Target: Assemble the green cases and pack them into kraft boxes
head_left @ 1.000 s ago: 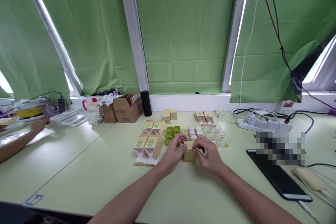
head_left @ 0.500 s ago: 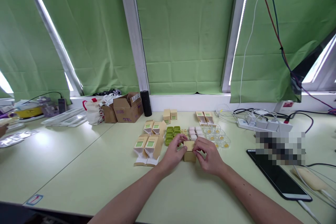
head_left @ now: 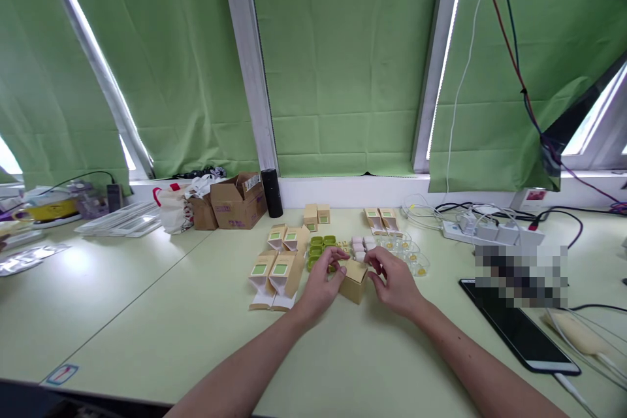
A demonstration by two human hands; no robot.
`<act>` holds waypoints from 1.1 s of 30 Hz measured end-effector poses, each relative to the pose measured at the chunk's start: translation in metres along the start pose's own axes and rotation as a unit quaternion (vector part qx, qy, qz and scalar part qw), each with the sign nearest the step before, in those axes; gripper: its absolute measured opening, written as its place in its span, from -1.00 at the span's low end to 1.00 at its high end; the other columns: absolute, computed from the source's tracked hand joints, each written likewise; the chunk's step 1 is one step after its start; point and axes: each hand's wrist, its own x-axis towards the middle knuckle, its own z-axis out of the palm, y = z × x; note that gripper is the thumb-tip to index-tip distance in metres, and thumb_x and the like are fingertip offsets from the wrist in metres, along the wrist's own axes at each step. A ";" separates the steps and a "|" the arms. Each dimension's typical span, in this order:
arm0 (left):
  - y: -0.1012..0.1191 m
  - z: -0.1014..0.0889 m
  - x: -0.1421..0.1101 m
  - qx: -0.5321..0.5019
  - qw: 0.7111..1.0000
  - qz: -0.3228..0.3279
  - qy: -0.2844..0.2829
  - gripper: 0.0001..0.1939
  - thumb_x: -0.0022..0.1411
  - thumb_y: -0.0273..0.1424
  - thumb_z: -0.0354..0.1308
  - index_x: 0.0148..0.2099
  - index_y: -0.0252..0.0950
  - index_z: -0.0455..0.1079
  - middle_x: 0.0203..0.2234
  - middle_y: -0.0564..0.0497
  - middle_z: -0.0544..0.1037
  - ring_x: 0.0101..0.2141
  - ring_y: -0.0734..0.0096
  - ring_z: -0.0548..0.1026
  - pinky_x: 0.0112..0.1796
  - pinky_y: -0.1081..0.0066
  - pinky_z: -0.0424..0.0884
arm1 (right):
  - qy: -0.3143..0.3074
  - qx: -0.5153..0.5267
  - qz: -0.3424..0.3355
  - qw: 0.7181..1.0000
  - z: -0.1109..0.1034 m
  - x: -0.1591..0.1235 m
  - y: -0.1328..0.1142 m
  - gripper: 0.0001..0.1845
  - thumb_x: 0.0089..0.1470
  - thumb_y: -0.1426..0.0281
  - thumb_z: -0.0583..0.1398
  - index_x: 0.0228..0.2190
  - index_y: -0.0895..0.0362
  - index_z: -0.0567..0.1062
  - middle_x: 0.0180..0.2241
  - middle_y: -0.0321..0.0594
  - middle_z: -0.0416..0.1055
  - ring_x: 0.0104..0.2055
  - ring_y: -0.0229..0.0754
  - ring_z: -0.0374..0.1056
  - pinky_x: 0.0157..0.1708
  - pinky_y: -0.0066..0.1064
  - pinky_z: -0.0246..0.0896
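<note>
A small tan cardboard box (head_left: pixel 353 281) sits tilted on the pale green table (head_left: pixel 196 326), held between both hands. My left hand (head_left: pixel 321 285) grips its left side with curled fingers. My right hand (head_left: pixel 394 282) pinches its upper right edge. Just behind the box lie green caps (head_left: pixel 319 248), small pink pieces (head_left: pixel 363 245) and clear cups with yellow centres (head_left: pixel 409 253). To the left lie open, unfolded tan cartons with green labels (head_left: pixel 275 273).
A brown cardboard box (head_left: pixel 238 201), a black cylinder (head_left: pixel 272 192) and a white bag (head_left: pixel 172 208) stand at the back left. A power strip with cables (head_left: pixel 490 230) and a dark tablet (head_left: pixel 519 326) lie on the right. Flat packets (head_left: pixel 29 253) lie far left.
The small box has tipped from upright to tilted between my hands, and my right hand has shifted slightly right. Another person's arm at far left has withdrawn out of view.
</note>
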 end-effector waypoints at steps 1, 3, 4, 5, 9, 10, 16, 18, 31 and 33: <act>-0.001 0.000 0.001 0.005 1.000 -0.004 0.008 -0.77 0.33 -0.30 0.17 0.01 -0.20 0.34 0.01 -0.14 0.57 -0.03 0.13 0.50 0.02 0.17 0.38 | 0.003 -0.003 0.010 1.000 -0.002 0.000 0.000 -0.77 0.07 0.52 0.14 -0.20 0.05 0.36 -0.39 -0.33 0.31 -0.41 -0.19 0.25 -0.40 -0.40 0.12; -0.002 -0.001 0.002 0.011 1.000 -0.010 0.016 -0.79 0.33 -0.32 0.16 -0.01 -0.20 0.34 0.01 -0.13 0.57 -0.06 0.15 0.50 0.00 0.17 0.37 | -0.002 0.002 0.008 1.000 -0.005 0.001 -0.001 -0.78 0.09 0.49 0.15 -0.18 0.04 0.35 -0.38 -0.34 0.30 -0.41 -0.19 0.24 -0.39 -0.39 0.13; -0.002 -0.001 0.003 0.010 1.000 -0.011 0.016 -0.80 0.32 -0.32 0.15 -0.02 -0.19 0.35 0.00 -0.13 0.57 -0.05 0.15 0.50 0.01 0.17 0.37 | -0.011 0.005 -0.001 1.000 -0.006 0.001 -0.003 -0.77 0.09 0.47 0.16 -0.16 0.04 0.35 -0.37 -0.33 0.30 -0.40 -0.19 0.24 -0.38 -0.39 0.14; -0.002 -0.001 0.003 0.005 1.000 -0.011 0.012 -0.81 0.32 -0.33 0.15 -0.02 -0.19 0.35 0.00 -0.13 0.57 -0.02 0.14 0.50 0.02 0.17 0.37 | -0.022 0.003 -0.013 1.000 -0.007 0.000 -0.005 -0.75 0.09 0.45 0.17 -0.15 0.05 0.35 -0.35 -0.32 0.31 -0.39 -0.18 0.25 -0.37 -0.38 0.14; -0.002 0.000 0.003 -0.010 1.000 -0.012 0.008 -0.80 0.30 -0.37 0.13 -0.02 -0.19 0.36 -0.06 -0.11 0.56 0.07 0.12 0.50 0.06 0.18 0.36 | -0.072 -0.033 -0.048 0.996 -0.009 -0.001 -0.014 -0.67 0.08 0.41 0.20 -0.09 0.06 0.34 -0.26 -0.24 0.38 -0.30 -0.13 0.33 -0.32 -0.35 0.15; -0.003 0.000 0.003 -0.006 1.000 -0.014 0.012 -0.80 0.30 -0.37 0.13 -0.02 -0.20 0.36 -0.07 -0.10 0.56 0.06 0.13 0.50 0.06 0.19 0.36 | -0.079 -0.042 -0.047 0.995 -0.009 -0.001 -0.014 -0.67 0.08 0.41 0.20 -0.08 0.06 0.34 -0.24 -0.23 0.40 -0.29 -0.12 0.34 -0.32 -0.35 0.14; -0.008 -0.001 0.006 0.024 0.998 -0.019 0.058 -0.85 0.28 -0.40 0.11 -0.08 -0.22 0.37 -0.18 -0.08 0.56 -0.07 0.19 0.53 -0.08 0.26 0.40 | -0.077 -0.077 -0.001 0.994 -0.007 0.000 -0.003 -0.66 0.09 0.49 0.14 -0.06 0.06 0.33 -0.18 -0.18 0.44 -0.22 -0.10 0.39 -0.30 -0.36 0.13; -0.008 -0.002 0.006 0.034 0.997 -0.019 0.062 -0.86 0.32 -0.37 0.10 -0.09 -0.22 0.37 -0.24 -0.06 0.57 -0.13 0.20 0.54 -0.11 0.28 0.40 | -0.073 -0.100 0.039 0.992 -0.005 0.002 0.000 -0.67 0.13 0.50 0.11 -0.05 0.06 0.32 -0.22 -0.21 0.46 -0.24 -0.11 0.40 -0.32 -0.37 0.10; -0.009 -0.003 0.002 0.182 0.977 0.037 0.109 -0.89 0.34 -0.43 0.07 -0.11 -0.20 0.39 -0.31 -0.04 0.60 -0.23 0.20 0.56 -0.18 0.25 0.43 | -0.261 -0.278 0.211 0.900 -0.001 0.010 -0.015 -0.88 0.22 0.41 0.17 -0.23 0.10 0.53 -0.21 -0.03 0.64 -0.20 0.03 0.55 -0.38 -0.36 0.00; -0.005 -0.002 0.000 0.235 0.962 0.092 0.106 -0.82 0.28 -0.48 0.10 -0.07 -0.21 0.41 -0.19 -0.10 0.59 -0.11 0.12 0.53 -0.04 0.13 0.44 | -0.264 -0.278 0.208 0.900 -0.001 0.010 -0.015 -0.87 0.21 0.41 0.18 -0.22 0.10 0.54 -0.20 -0.03 0.64 -0.19 0.04 0.56 -0.36 -0.36 0.05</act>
